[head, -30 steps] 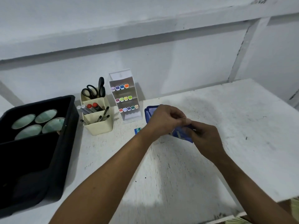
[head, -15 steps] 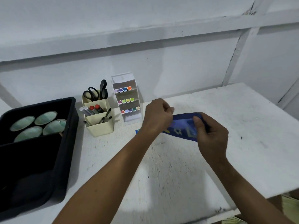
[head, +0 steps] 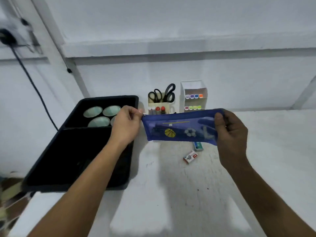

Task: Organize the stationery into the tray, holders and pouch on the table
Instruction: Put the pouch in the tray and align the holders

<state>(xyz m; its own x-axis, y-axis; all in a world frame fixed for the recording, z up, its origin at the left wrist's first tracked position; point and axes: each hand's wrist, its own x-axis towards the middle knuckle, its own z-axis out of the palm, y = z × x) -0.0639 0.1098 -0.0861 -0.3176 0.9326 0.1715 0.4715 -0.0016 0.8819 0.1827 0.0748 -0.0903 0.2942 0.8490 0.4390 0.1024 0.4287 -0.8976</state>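
**Hidden, cropped, blurred**

Contents of blue mesh pouch (head: 179, 128) only dim shapes through fabric; not identifiable. Fourth round tin in black tray (head: 80, 151) mostly behind left hand (head: 126, 125). Lower marker rows of white rack (head: 194, 96) behind pouch. Print on small box (head: 190, 156) too small to read. Wall socket (head: 6, 37) upper left blurred.

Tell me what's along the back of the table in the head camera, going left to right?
black tray → cream holder with scissors → white marker stand.
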